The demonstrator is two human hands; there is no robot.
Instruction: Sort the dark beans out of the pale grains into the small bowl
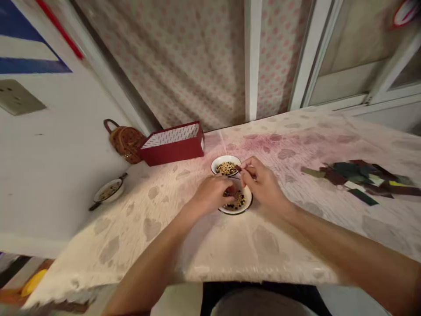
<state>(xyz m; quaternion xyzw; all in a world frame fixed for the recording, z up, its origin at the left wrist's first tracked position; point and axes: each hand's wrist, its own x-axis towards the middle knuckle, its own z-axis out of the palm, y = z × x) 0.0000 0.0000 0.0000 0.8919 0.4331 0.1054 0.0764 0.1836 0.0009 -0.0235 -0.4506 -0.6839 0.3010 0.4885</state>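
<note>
Two small white bowls sit in the middle of the table, both filled with mixed grains or beans. The near bowl lies under my hands; the far bowl sits just behind it. My left hand rests over the near bowl with its fingers curled down into the contents. My right hand hovers over the same bowl's right side, its fingertips pinched together on something small and dark near the far bowl's rim.
A red open box stands at the back, with a woven basket left of it. A third small bowl sits at the left edge. Dark flat strips are piled at the right. The table carries a leaf-patterned cover.
</note>
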